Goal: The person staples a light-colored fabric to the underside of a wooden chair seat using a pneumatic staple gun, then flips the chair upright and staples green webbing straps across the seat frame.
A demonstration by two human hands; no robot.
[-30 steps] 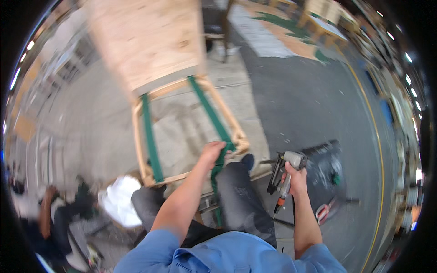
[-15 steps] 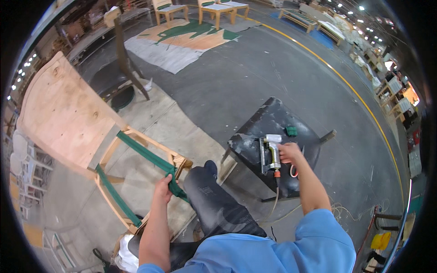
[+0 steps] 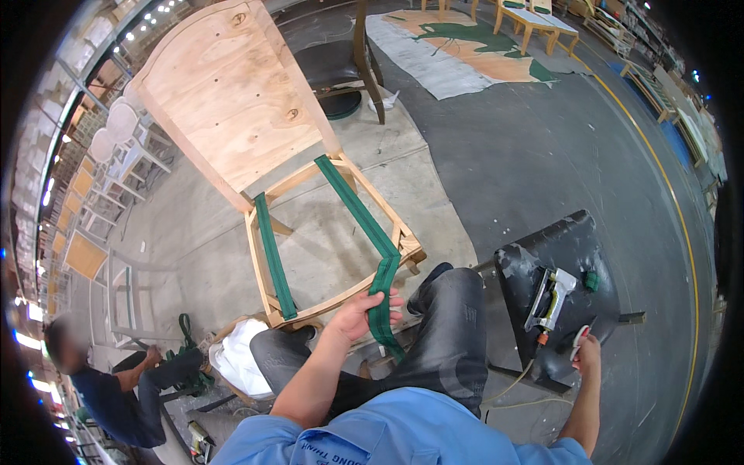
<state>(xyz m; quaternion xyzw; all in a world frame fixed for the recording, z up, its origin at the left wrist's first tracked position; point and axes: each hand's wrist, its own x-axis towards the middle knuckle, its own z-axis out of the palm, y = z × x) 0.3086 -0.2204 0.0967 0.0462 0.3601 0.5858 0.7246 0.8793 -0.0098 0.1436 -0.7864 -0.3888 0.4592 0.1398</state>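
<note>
Your green webbing strap is a flat, dark green band running from the back rail of the bare wooden chair frame diagonally across its open seat to the front rail, where it bends over the edge and hangs down slack. A second green strap lies flat across the same frame, on the left side of the seat opening, and looks fixed at both rails, though the fastenings are too small to make out.
</note>
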